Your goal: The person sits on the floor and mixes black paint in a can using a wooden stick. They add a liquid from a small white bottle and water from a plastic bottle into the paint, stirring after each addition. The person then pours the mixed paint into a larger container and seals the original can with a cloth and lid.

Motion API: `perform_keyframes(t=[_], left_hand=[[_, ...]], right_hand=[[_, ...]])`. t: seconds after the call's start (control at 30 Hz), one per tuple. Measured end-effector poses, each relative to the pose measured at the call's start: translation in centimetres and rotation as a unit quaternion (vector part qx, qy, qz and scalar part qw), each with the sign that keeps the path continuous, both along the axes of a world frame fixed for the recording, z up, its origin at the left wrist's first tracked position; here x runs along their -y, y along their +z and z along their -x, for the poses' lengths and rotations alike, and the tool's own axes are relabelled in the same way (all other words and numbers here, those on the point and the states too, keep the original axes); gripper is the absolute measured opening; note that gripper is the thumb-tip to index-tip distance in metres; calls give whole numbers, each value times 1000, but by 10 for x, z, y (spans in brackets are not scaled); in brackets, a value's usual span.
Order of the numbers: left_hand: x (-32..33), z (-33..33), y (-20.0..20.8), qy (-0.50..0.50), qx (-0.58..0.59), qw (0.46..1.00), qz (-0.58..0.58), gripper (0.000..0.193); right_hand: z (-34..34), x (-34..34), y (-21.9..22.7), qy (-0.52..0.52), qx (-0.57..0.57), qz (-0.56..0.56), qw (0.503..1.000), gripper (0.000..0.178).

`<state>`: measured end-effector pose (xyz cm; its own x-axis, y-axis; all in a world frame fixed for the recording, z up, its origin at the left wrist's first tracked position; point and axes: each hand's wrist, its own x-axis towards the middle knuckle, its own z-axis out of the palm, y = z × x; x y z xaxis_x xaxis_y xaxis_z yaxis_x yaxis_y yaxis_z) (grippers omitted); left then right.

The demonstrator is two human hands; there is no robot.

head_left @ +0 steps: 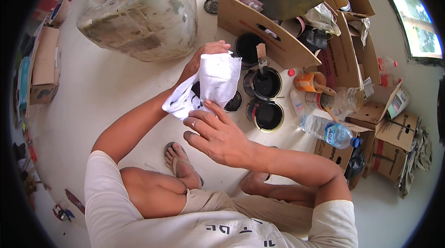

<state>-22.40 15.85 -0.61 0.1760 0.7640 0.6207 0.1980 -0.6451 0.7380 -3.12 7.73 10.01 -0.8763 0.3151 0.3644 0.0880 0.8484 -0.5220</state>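
Note:
My left hand (214, 49) is raised ahead of me, its fingers partly hidden behind a white cloth (220, 74) that hangs over it. Black marks show on the cloth's lower folds, and a dark patch I cannot make out lies between them. Close below, my right hand (222, 139) has its fingers apart, with the index fingertip at the cloth's lower edge. Just right of the cloth stand open cans of black paint: one at the back (249, 48), one in the middle (265, 85) with a paint-smeared flat stick (262, 57), and one in front (269, 115). Another black-filled can (234, 102) is partly covered.
A large stained plastic jerrycan (139, 20) stands far left. Cardboard boxes (273, 46) with cans and rolls line the far right. A water bottle (327, 131), a glass jar (348, 98) and an orange container (308, 82) lie or stand right of the paint cans. My sandalled feet are below.

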Motion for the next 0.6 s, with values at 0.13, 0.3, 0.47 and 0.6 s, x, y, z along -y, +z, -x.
perform_keyframes(t=[0.13,0.3,0.47,0.6], left_hand=[[7,18,4,24,-108,994,27,61],[10,23,7,-1,-102,994,28,65],[17,28,19,2,-120,992,27,67],[10,31,24,-4,-133,990,49,72]], right_hand=[[-2,41,5,7,106,77,991,52],[-23,15,8,10,-124,136,983,58],[-13,-49,17,-281,-87,165,941,61],[-43,-39,-3,-182,-55,120,974,45]])
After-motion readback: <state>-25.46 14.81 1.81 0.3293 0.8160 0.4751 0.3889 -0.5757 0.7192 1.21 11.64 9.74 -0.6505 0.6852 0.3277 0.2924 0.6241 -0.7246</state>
